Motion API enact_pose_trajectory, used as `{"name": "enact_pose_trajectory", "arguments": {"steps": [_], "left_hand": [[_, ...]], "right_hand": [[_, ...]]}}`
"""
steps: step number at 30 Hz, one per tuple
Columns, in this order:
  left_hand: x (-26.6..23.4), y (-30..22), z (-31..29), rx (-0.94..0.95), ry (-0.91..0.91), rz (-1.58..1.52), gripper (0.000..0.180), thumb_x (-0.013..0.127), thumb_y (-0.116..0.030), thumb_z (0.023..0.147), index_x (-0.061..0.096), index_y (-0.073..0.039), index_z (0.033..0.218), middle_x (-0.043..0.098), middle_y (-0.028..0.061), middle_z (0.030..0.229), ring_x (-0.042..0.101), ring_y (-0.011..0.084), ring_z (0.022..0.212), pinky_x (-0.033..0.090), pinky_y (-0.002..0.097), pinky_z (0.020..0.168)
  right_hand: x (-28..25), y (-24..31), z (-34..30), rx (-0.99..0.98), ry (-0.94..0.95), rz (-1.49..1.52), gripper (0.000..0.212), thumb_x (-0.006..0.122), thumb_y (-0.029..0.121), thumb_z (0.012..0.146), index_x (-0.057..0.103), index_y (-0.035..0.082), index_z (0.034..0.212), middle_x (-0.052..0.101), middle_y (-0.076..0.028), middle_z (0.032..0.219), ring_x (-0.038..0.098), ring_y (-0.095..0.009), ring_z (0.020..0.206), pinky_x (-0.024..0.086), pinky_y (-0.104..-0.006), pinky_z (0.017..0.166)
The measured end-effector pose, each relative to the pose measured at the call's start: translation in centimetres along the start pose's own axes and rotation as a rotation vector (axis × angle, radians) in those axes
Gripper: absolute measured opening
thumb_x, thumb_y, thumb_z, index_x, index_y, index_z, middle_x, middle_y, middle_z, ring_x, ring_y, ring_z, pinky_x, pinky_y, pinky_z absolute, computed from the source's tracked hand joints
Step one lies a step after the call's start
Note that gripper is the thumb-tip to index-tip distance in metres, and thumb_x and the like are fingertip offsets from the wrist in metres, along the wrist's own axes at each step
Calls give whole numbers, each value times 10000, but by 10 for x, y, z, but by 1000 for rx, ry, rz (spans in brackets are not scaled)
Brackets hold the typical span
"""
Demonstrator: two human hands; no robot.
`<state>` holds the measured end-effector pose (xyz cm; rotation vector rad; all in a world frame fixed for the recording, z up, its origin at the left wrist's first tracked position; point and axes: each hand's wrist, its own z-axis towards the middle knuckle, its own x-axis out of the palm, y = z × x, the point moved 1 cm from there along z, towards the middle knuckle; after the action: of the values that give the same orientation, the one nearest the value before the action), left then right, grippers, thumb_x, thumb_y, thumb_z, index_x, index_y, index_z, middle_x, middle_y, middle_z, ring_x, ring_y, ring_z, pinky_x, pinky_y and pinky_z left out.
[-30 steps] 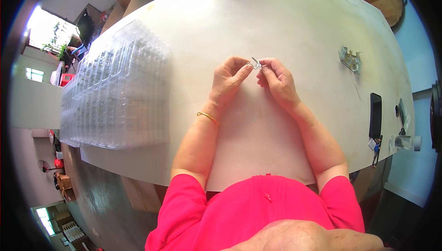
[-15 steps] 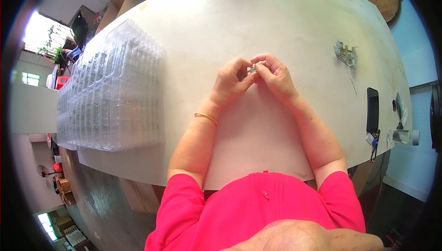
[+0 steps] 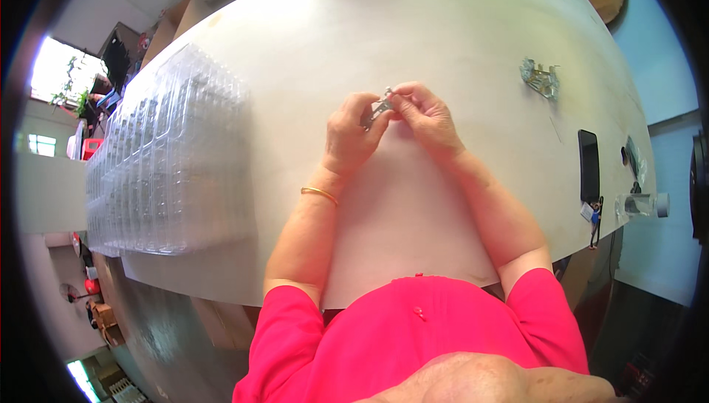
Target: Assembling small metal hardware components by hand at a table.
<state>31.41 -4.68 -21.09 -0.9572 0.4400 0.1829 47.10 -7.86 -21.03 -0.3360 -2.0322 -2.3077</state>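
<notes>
Small silvery metal clip part [image 3: 379, 108] pinched between both hands above the middle of the pale round worktop [image 3: 443, 26]. Left hand [image 3: 348, 137] fingers [image 3: 367, 111] closed on its lower end; right hand [image 3: 425, 116] fingers closed on its upper end. Long axis tilted, upper end pointing toward the far right edge. Stack of clear plastic blister trays [image 3: 170, 159] along the left edge, contents unclear. Loose pile of silvery metal clips [image 3: 539, 78] and a black phone [image 3: 588, 166] near the right edge.

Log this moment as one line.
left hand: shut on small metal clip | right hand: pinching same clip | clear plastic trays: left on table
</notes>
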Motion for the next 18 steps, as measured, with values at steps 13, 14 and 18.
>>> {"name": "enact_pose_trajectory", "arguments": {"steps": [13, 14, 18], "left_hand": [[-9, -4, 2, -346, 355, -487, 429, 577, -31, 943, 518, 11, 1365, 698, 83, 1063, 629, 104, 818, 535, 265, 749], [-8, -6, 2, -346, 354, -488, 429, 577, -31, 943, 518, 11, 1365, 698, 83, 1063, 629, 104, 818, 535, 265, 749], [-4, -5, 4, -350, 288, -544, 460, 571, 1, 947, 486, 15, 1399, 688, 89, 1108, 629, 104, 833, 537, 258, 768]], "right_hand": [[-7, 6, 3, 35, -76, 15, 116, 599, 127, 1001, 649, 29, 1038, 691, -50, 904, 666, -125, 806, 570, -272, 773], [-8, 7, 3, 31, -76, 55, 110, 607, 123, 997, 650, 33, 1042, 686, -45, 892, 661, -127, 795, 570, -270, 766], [-9, -5, 6, -183, -190, -101, 98, 626, 111, 983, 658, 44, 1047, 672, -42, 863, 647, -124, 751, 556, -267, 727]]}}
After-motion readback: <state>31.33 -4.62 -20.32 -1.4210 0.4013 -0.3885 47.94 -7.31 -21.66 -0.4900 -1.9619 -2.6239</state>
